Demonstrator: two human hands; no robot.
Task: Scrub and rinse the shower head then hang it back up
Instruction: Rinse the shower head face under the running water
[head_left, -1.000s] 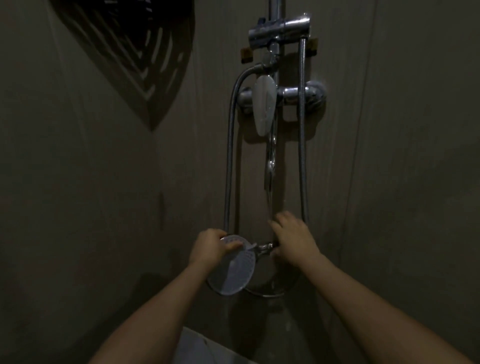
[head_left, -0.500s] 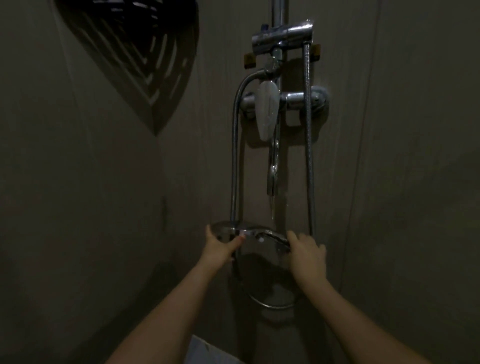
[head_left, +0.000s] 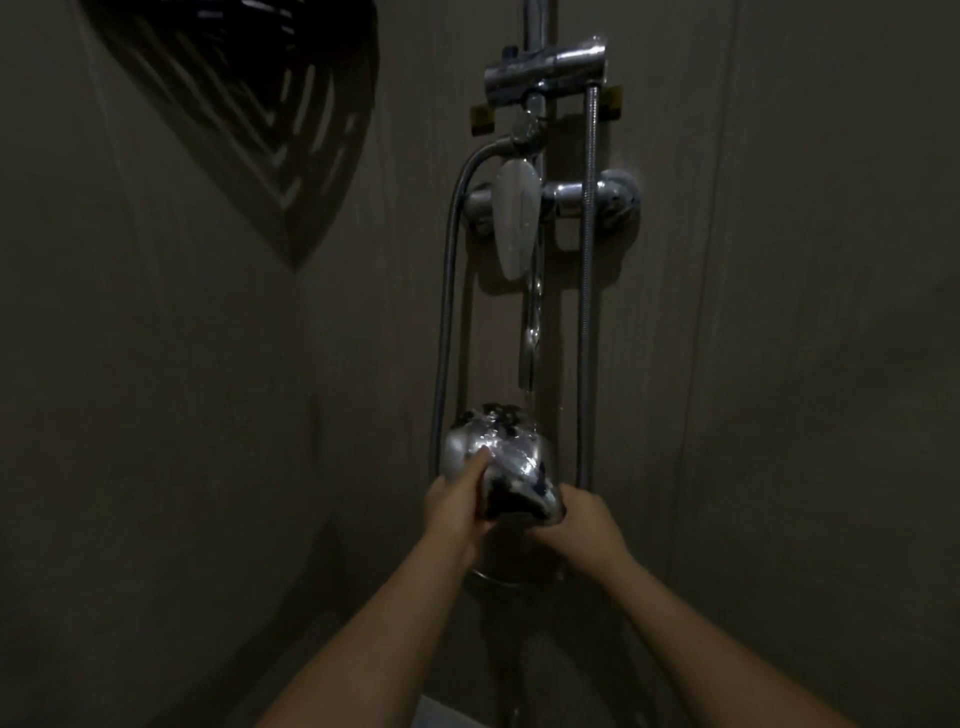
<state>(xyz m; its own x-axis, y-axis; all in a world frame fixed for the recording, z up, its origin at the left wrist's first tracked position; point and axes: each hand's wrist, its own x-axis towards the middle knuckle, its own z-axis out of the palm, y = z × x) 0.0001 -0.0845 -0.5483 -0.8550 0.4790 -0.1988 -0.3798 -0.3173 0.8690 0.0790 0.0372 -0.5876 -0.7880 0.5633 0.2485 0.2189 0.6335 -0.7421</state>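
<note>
Holding: both hands keep the shower head low in front of the wall, under the tap
Shower head: its chrome back faces the camera, tilted, and a stream of water lands on its top edge and splashes over it
Left hand: wrapped round the left side of the shower head, thumb pressed up against the shiny back
Right hand: fingers curled round the lower right end, at the handle; the dark light hides the exact grip
Hose: a metal loop running down on both sides of the tap and passing behind the hands
Tap: on the wall above, with a pale lever pointing down
Holder: chrome bracket on the rail above the tap
Upper left: a shadow of slats on the wall
</note>
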